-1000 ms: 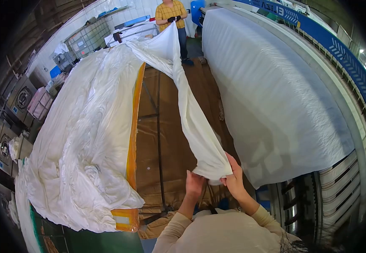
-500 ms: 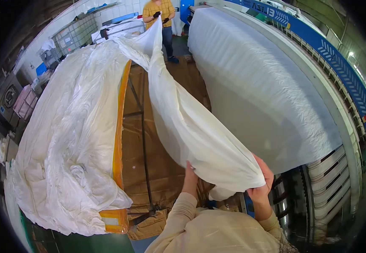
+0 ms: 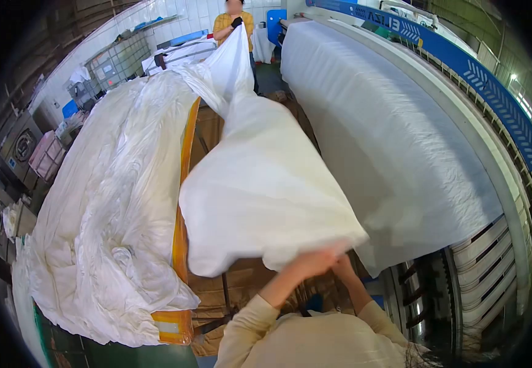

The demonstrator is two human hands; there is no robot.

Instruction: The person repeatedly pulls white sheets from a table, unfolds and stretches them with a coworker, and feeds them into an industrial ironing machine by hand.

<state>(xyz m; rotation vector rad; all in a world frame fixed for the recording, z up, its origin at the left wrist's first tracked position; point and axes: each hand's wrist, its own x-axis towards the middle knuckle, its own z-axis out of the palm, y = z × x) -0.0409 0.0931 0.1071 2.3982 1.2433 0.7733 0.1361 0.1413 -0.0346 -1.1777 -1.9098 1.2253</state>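
Forward, the sheet (image 3: 272,178) runs lengthwise from its near edge, where left hand (image 3: 312,262) and right hand (image 3: 344,268) sit close together, blur hiding whether either pinches it.

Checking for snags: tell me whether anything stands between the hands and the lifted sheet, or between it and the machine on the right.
Nothing visible does. The left hand and right hand are by the near edge of the sheet, blur hiding their grip; no object shows between sheet and machine.
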